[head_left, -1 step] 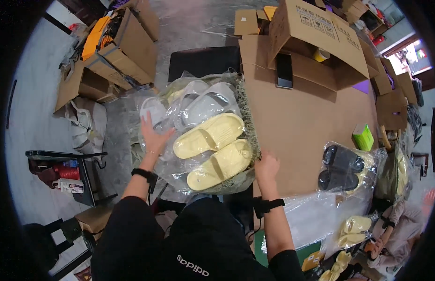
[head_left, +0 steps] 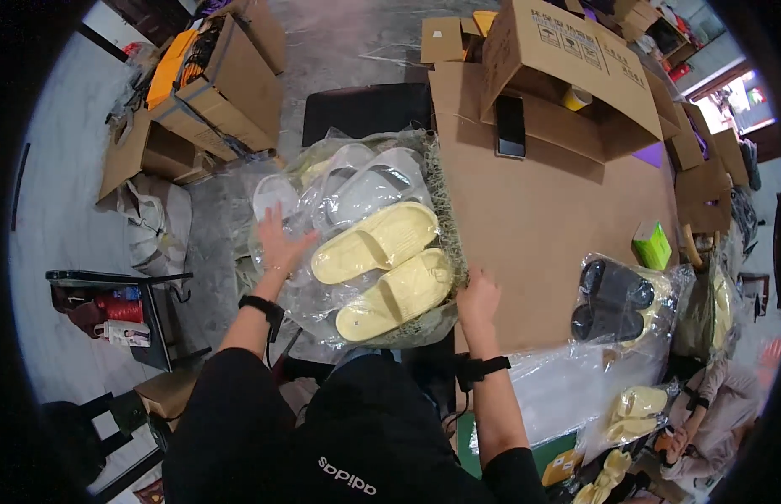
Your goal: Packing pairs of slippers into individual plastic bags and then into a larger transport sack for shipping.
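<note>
In front of me a woven sack holds slippers in clear plastic bags. A pair of pale yellow slippers lies on top, soles down and slanted. Behind them are white slippers in plastic. My left hand is open, fingers spread over the clear plastic at the left side, beside a white slipper. My right hand is closed, with curled fingers at the sack's right edge beside the cardboard-covered table. What its fingers grip is hidden.
On the cardboard are a phone, an open carton, a green box and bagged black slippers. Filled cartons stand at far left, a black chair nearer. Another person sits at lower right by bagged yellow slippers.
My left hand has shifted very slightly to the right over the plastic. The slippers and my right hand look practically the same.
</note>
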The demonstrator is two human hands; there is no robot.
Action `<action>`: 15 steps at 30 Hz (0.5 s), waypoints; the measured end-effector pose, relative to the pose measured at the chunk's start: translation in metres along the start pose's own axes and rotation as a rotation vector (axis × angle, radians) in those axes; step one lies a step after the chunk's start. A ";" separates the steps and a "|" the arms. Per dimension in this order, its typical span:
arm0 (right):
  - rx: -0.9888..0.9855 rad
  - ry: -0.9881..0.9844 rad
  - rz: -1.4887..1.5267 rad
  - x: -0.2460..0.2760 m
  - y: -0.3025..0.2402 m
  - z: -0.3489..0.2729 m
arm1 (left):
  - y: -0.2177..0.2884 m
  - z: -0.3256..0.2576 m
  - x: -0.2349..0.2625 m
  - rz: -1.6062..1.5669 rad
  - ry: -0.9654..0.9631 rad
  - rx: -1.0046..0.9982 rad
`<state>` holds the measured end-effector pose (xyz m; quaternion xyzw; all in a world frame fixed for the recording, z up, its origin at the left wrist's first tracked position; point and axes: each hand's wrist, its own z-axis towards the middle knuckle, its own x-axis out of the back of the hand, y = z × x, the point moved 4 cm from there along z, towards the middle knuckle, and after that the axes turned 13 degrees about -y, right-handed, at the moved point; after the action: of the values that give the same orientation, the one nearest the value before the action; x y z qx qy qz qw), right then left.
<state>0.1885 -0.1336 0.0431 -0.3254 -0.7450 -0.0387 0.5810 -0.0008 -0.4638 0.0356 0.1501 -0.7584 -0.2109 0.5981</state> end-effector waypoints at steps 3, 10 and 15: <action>0.042 0.162 -0.086 0.002 -0.007 -0.013 | -0.039 0.010 -0.037 0.168 -0.219 0.170; -0.429 -0.342 0.383 -0.041 0.033 -0.070 | -0.080 0.007 -0.065 -0.245 -0.338 0.379; -0.041 -0.708 0.408 -0.055 -0.002 -0.107 | -0.097 -0.002 -0.086 -0.316 -0.338 0.511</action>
<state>0.2832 -0.2059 0.0293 -0.4711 -0.8182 0.1769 0.2781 0.0191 -0.5064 -0.0853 0.3735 -0.8425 -0.1260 0.3672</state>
